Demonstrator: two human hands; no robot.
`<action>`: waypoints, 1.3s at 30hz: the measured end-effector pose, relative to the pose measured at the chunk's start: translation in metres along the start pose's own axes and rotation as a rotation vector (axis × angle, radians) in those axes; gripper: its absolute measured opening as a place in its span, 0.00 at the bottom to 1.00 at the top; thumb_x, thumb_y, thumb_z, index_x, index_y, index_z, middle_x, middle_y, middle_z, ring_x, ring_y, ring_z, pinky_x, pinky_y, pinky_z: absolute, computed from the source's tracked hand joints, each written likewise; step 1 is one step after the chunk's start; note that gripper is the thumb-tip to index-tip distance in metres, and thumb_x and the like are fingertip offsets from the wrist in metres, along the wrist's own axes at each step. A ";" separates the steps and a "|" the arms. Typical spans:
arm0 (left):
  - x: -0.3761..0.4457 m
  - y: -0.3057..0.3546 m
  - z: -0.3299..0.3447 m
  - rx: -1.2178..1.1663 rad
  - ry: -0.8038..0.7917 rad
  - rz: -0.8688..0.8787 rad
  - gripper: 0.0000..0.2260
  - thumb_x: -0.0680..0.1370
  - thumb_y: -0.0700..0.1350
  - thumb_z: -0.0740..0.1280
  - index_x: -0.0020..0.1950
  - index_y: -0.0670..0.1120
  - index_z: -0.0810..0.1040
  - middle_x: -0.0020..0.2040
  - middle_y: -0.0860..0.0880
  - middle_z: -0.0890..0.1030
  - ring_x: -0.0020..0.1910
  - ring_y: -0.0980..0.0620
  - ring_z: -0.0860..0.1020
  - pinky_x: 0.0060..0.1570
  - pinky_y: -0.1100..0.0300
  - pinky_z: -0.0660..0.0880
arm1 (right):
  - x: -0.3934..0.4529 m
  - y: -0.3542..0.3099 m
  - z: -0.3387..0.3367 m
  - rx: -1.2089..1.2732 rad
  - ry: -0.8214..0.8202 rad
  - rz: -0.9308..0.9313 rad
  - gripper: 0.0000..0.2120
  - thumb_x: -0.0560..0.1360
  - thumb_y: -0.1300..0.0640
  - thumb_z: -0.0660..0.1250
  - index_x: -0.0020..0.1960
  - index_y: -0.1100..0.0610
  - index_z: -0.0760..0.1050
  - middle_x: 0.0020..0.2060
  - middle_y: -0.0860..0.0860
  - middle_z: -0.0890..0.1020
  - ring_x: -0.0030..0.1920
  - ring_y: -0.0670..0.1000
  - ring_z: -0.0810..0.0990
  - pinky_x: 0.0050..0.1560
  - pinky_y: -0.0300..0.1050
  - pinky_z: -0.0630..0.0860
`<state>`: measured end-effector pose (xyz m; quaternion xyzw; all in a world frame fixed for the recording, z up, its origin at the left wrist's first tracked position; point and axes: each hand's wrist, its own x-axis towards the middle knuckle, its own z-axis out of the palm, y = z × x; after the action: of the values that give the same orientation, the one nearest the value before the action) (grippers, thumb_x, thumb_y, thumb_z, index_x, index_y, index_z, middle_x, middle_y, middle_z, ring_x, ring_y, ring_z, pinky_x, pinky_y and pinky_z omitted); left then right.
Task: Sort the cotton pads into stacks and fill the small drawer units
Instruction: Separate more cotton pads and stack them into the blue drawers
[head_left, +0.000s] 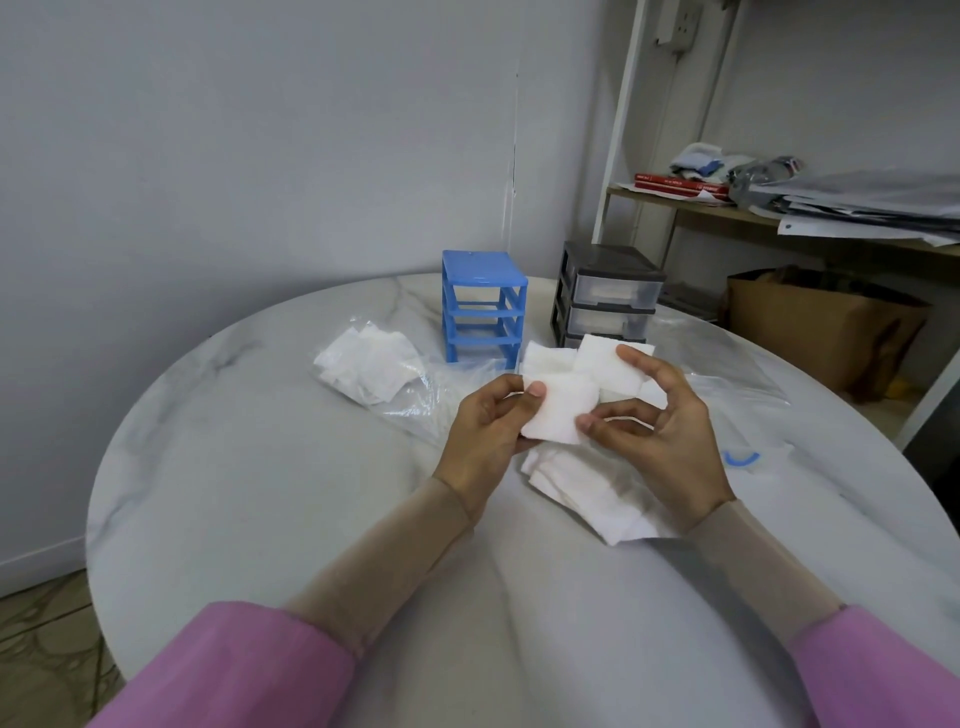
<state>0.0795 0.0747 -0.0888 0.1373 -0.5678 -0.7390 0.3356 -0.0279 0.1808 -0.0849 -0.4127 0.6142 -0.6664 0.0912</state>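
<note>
Left grip: left hand (485, 422) curls on the near-left edge of a white cotton pad (558, 409), thumb on top, fingers under.
Right grip: right hand (662, 431) pinches the same pad's right edge with the thumb, while its raised fingers hold a second cotton pad (608, 364) at the upper right.
Held pads: both lifted above the table, at centre; the second overlaps the first at about 1 o'clock from it.
Loose pads, near: a rumpled pile of white pads (592, 493) lies on the table directly below the hands, at 5 o'clock from the held pad, partly hidden by the right wrist.
Loose pads, far: more pads (545, 361) show just behind the hands at 12 o'clock.
Bag with pads: clear plastic bag (410, 400) at 10 o'clock from the hands, with a heap of pads (363, 366) inside or on it; cannot tell which.
Blue unit: blue drawer frame (483, 306) stands upright at 11 o'clock, its slots open, no drawers seen in it.
Grey unit: grey drawer unit (608, 296) at 1 o'clock, just beside the blue one, clear drawers in; the top drawer shows something white inside.
Table: round marble-look table (234, 493) carries all of it.
Second bag: clear plastic (727, 374) at 3 o'clock, a blue curved mark (742, 460) on it.
Beyond: shelf (727, 213) with papers at 2 o'clock.
</note>
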 end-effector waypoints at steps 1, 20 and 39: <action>0.000 0.000 0.000 -0.001 -0.001 -0.001 0.05 0.78 0.39 0.62 0.45 0.42 0.76 0.35 0.54 0.83 0.37 0.60 0.81 0.37 0.67 0.78 | 0.001 0.000 0.000 0.005 -0.001 0.006 0.30 0.64 0.68 0.76 0.57 0.44 0.70 0.57 0.62 0.75 0.38 0.44 0.81 0.40 0.35 0.78; 0.001 -0.003 0.000 0.045 -0.057 0.026 0.06 0.77 0.35 0.63 0.53 0.36 0.75 0.35 0.53 0.82 0.35 0.60 0.81 0.35 0.68 0.77 | 0.002 0.001 -0.001 0.080 0.027 -0.015 0.30 0.66 0.73 0.72 0.62 0.51 0.69 0.43 0.43 0.77 0.34 0.39 0.77 0.40 0.34 0.79; 0.004 -0.008 -0.007 0.161 0.035 -0.040 0.06 0.75 0.36 0.67 0.51 0.38 0.76 0.41 0.47 0.81 0.34 0.60 0.79 0.36 0.69 0.76 | 0.002 -0.008 -0.006 0.138 0.086 -0.190 0.08 0.71 0.68 0.67 0.45 0.55 0.79 0.39 0.40 0.84 0.42 0.40 0.80 0.46 0.32 0.75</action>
<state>0.0777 0.0679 -0.0976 0.1879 -0.6167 -0.6949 0.3186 -0.0301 0.1858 -0.0762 -0.4326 0.5286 -0.7298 0.0293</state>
